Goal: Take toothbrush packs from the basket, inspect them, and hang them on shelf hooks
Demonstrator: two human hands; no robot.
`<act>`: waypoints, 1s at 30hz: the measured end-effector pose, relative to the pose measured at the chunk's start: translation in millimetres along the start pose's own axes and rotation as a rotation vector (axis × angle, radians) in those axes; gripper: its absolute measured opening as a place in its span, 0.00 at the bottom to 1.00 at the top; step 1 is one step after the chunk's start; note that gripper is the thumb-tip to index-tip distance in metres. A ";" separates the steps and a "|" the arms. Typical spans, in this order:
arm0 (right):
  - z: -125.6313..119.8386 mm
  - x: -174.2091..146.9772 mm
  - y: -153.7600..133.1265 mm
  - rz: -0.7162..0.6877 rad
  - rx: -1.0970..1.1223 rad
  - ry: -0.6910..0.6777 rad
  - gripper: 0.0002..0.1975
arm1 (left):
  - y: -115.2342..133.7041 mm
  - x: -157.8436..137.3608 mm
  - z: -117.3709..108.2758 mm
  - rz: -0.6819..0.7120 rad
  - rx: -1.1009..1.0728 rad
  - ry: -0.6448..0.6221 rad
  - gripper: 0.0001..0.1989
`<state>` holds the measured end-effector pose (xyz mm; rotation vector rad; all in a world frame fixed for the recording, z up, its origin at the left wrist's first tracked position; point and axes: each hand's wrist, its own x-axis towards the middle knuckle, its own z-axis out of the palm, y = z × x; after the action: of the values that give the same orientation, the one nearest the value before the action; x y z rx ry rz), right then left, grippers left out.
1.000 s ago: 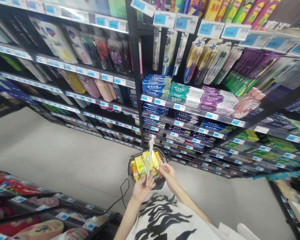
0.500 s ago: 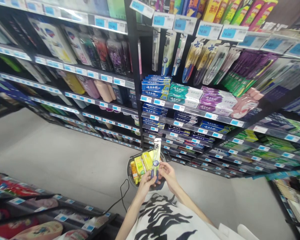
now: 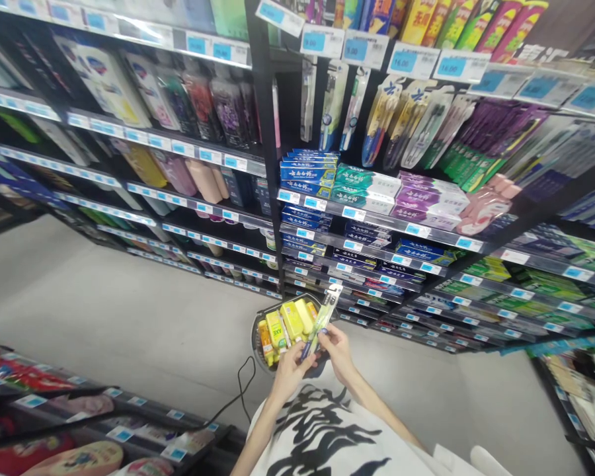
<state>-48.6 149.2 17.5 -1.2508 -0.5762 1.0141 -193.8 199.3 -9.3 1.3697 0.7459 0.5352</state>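
Observation:
A packaged toothbrush (image 3: 324,312) is held between both my hands, its white hanging tab up and leaning to the right. My left hand (image 3: 292,362) is closed on the blue lower end of the pack. Higher on its right edge, the fingers of my right hand (image 3: 336,347) pinch it. Just beyond my hands is a dark shopping basket (image 3: 256,345), partly covered by them and the pack. Inside it lie yellow AXE bottles (image 3: 276,328), a yellow pack (image 3: 291,320) and an orange-yellow bottle (image 3: 265,339).
Ahead, shelves carry toothpaste boxes (image 3: 367,185), with hanging toothbrush packs (image 3: 379,122) above. Body-wash bottles (image 3: 112,82) line the left shelves. Behind at lower left stands another shelf (image 3: 34,400) with red packages. A black cable (image 3: 242,390) hangs near the basket. Grey floor (image 3: 143,297) lies between.
The toothbrush pack has tilted from nearly upright to leaning right, uncovering more of the yellow goods in the basket. Both hands keep hold of it and have shifted slightly.

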 end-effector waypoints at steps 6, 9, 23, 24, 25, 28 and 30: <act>-1.4 0.4 -1.1 -0.007 0.011 -0.010 0.16 | -1.5 -1.0 0.8 -0.016 -0.061 -0.050 0.21; -1.2 0.0 -2.6 0.003 0.008 -0.027 0.16 | -1.9 -0.9 -0.3 -0.007 -0.047 -0.053 0.20; -5.5 11.2 -4.1 -0.141 -0.076 -0.041 0.16 | -16.3 4.5 10.8 0.001 0.003 0.007 0.29; -8.0 19.7 -9.0 -0.170 -0.097 -0.028 0.16 | -18.5 5.7 12.0 -0.002 -0.010 0.008 0.30; -10.3 30.1 -17.9 -0.196 -0.118 -0.001 0.16 | -20.6 6.9 13.0 -0.005 -0.017 -0.002 0.30; -14.6 67.1 -67.9 -0.283 -0.145 0.085 0.16 | -26.1 10.3 14.6 -0.006 0.004 -0.055 0.32; -13.3 90.6 -112.7 -0.355 -0.129 0.062 0.15 | -28.7 11.8 15.0 0.002 0.032 -0.090 0.33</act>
<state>39.5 222.3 106.7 -1.2333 -0.7934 0.6476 -177.2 193.8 -39.0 1.4155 0.6826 0.4621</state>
